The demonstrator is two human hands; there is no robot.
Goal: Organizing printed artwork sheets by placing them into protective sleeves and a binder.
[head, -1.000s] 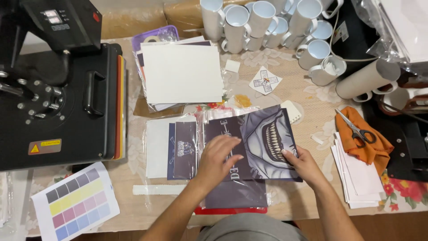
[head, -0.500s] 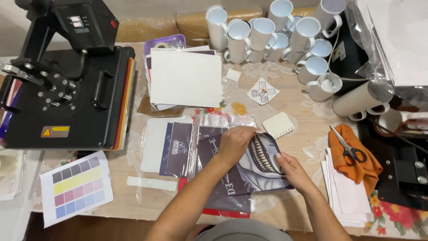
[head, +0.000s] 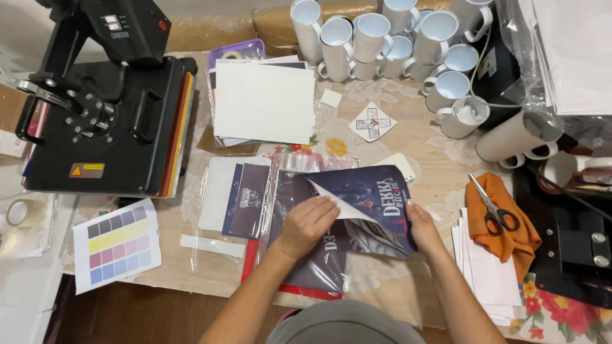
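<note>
A dark printed sheet [head: 376, 204] lies near the front middle of the bench [head: 421, 140], its near corner peeled up to show a white underside. The left hand [head: 308, 223] has its fingers closed on that lifted corner; the right hand [head: 421, 226] grips the sheet's right edge. Beneath lies a clear plastic sleeve [head: 299, 165]. Scissors [head: 494, 207] rest on an orange cloth [head: 503, 223] to the right; a black heat press [head: 95, 114] stands far left
</note>
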